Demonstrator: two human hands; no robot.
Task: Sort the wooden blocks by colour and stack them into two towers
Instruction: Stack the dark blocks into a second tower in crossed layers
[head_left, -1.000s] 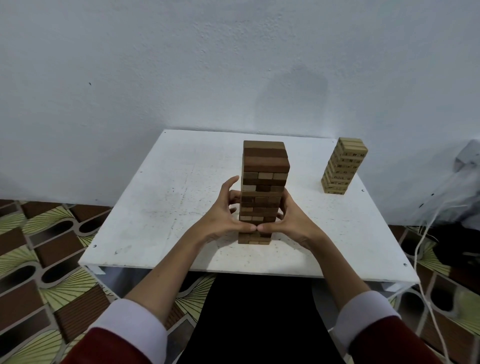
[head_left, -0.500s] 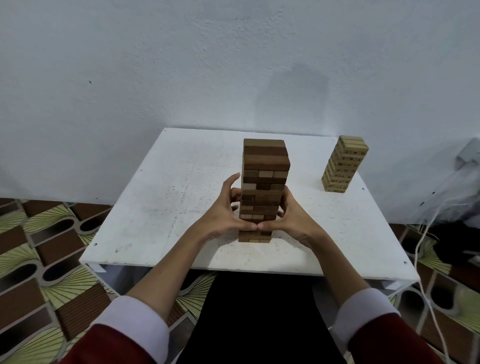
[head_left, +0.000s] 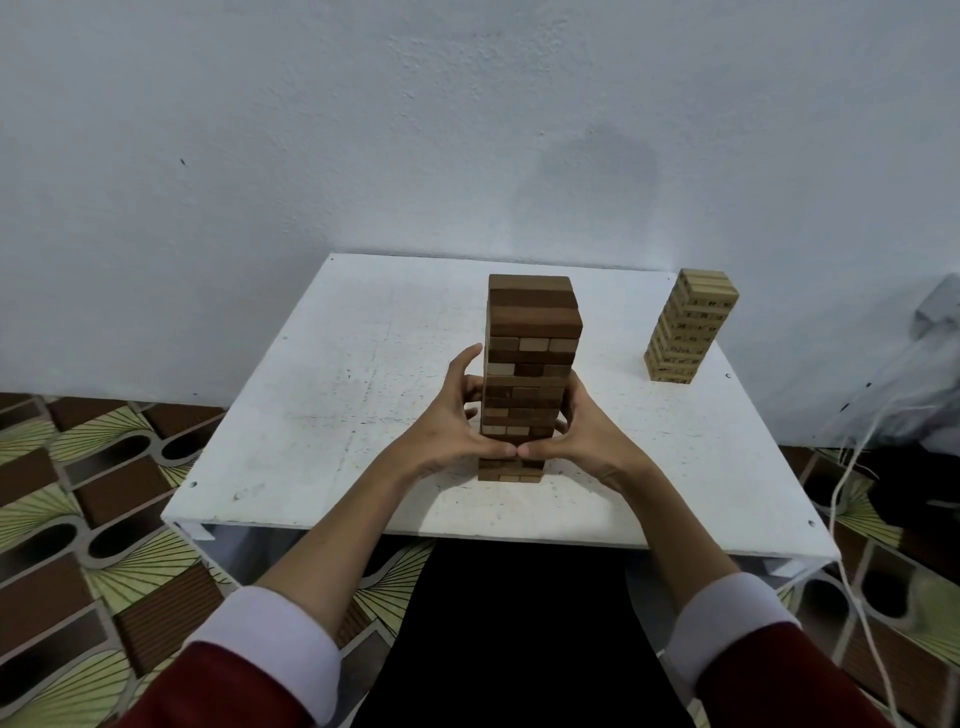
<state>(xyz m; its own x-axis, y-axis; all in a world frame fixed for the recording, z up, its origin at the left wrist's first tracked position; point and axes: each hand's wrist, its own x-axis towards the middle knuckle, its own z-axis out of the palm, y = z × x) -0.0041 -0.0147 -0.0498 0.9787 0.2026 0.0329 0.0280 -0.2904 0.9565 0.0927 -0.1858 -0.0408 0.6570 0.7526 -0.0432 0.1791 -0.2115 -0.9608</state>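
Both hands clasp the brown tower (head_left: 530, 364) low down: the left hand (head_left: 451, 426) curls round its 9 o'clock side, the right hand (head_left: 592, 434) round its 3 o'clock side, thumbs meeting in front. Fingers behind the stack are hidden, as are the layers under the thumbs. Its long axis stands upright at the centre of the white table (head_left: 322, 395). The pale tower (head_left: 688, 327) stands well apart at 2 o'clock. Compared with a second ago, nothing has visibly shifted.
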